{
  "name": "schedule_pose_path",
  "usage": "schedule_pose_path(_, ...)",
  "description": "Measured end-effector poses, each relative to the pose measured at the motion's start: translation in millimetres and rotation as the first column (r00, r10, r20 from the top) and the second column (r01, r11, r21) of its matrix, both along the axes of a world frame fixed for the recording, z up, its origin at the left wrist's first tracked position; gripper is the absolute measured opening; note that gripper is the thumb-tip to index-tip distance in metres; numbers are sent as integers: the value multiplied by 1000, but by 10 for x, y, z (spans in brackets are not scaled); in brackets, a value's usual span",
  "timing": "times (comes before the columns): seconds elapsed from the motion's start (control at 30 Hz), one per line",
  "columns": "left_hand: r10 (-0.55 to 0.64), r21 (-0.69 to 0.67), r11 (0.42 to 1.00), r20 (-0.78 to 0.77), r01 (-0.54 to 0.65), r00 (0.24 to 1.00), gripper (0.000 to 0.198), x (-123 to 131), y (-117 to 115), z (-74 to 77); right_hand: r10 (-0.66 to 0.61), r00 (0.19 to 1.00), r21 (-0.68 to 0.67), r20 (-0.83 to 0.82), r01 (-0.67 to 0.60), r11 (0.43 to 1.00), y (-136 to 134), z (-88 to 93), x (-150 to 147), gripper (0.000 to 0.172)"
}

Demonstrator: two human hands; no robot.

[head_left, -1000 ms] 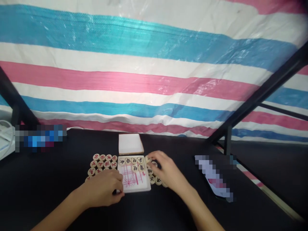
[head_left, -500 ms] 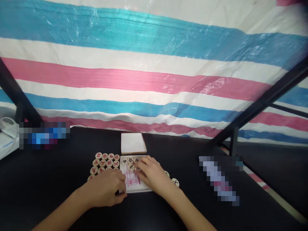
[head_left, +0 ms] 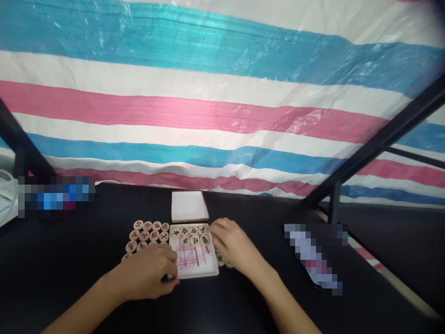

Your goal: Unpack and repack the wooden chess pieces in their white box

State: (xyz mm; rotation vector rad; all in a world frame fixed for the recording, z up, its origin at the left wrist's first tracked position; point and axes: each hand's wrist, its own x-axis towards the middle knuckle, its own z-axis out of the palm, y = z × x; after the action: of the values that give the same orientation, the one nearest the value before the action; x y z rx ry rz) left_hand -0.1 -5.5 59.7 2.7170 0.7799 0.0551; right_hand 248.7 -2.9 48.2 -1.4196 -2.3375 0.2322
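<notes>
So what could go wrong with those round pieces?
The left hand partly hides the red pieces, so it might nudge some out of line. The right hand is close beside black pieces in the white tray; a bump could slide them into the bare space there.

Pale pieces (head_left: 194,240) bear red or black characters, the white tray (head_left: 200,270) pink lines.

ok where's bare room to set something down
Bare table lies between the right hand and blurred item, and nearer you than the tray; the tray's near half is free too. Crowded: tray's left, with red-marked pieces and left hand; its right, with black-marked pieces.
</notes>
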Motion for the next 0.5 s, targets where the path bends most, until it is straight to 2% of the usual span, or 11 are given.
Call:
schedule_pose_path(0.1,-1,-1,1000,2,1,1000,19,0,-4,10,-115,985,-59,-126,109,992,63,24,311,34)
schedule_pose_path(0.2,10,-3,1000,2,-10,1000,17,-2,-9,10,-50,989,-214,-138,19,977,95,-9,488,36)
schedule_pose_path(0.3,15,-9,1000,0,-15,1000,17,-3,-12,7,-32,993,-317,-113,-6,948,102,-47,495,35)
schedule_pose_path(0.5,12,-3,1000,9,-12,1000,17,-4,-16,9,-119,989,-314,-84,87,945,125,-60,460,28)
